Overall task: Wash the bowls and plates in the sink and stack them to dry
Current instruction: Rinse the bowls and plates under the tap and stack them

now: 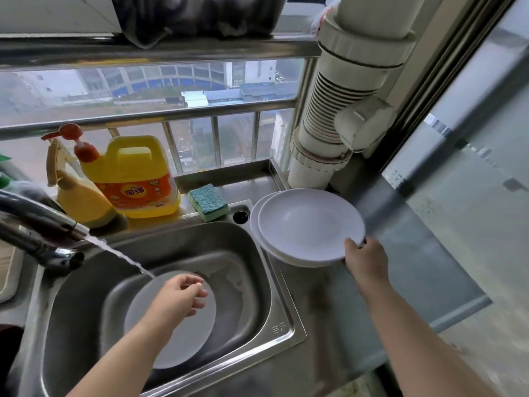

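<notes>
Water runs from the faucet point(43, 242) into the sink point(286, 330), where 1 white plate point(177, 339) lies at the bottom, so that one looks unfinished. The person's left hand point(179, 299) hovers above it, fingers loosely curled, holding nothing. Over on the counter point(415, 253), 2 plates point(306, 224) sit stacked (probably washed already), and the right hand point(365, 259) pinches the top plate's near rim. Looks like most of the job is done, with 1 plate left.
</notes>
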The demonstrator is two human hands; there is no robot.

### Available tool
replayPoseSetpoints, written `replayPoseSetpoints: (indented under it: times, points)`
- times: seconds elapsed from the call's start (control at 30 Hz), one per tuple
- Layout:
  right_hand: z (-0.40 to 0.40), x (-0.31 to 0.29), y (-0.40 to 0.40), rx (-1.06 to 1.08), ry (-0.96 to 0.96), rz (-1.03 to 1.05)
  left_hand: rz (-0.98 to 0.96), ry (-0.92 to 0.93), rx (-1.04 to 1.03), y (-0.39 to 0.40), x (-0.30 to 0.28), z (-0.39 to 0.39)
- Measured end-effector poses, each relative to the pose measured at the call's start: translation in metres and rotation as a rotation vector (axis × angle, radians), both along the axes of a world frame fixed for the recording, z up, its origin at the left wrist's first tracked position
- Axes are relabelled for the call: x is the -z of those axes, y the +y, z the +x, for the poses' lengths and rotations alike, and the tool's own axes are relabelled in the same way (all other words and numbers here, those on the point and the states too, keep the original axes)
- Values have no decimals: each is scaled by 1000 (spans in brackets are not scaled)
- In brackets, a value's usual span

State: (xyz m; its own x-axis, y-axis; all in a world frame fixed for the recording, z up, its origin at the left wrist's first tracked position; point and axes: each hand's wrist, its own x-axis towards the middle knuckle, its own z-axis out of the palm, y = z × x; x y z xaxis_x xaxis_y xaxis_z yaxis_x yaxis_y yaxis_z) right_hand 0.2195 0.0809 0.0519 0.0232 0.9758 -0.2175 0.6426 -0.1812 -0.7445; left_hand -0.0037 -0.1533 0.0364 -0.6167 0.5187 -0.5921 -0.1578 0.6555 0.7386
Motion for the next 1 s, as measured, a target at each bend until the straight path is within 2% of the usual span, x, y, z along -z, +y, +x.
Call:
replayPoseSetpoints:
  times: [0.1,0.27,0.37,0.43,0.5,0.6,0.7,0.77,0.83,1.0]
  points:
    - [3,1,3,-62,-116,12,-5,-10,-8,0,2,1]
    - [8,-2,0,-51,-164,42,-23,-36,-32,-4,12,-2]
    - [5,-15,-13,-4,-168,310,-22,-38,-54,-9,16,-4]
    - [-4,-27,-26,-103,-80,504,-14,-39,-73,-13,18,-6]
    - [-20,-37,-43,-286,45,566,-1,-41,-84,-17,21,-9]
    - [-52,-41,-73,-563,173,458,22,-50,-102,-26,24,-16]
    - [-86,-22,-104,-786,189,199,16,-40,-130,-40,26,-25]
    - [-109,5,-121,-893,109,-47,-1,-51,-182,-54,31,-33]
    - [-130,42,-133,-927,-52,-221,-18,-69,-251,-70,41,-43]
    - [-164,137,-148,-874,-358,-534,-62,-64,-354,-110,60,-64]
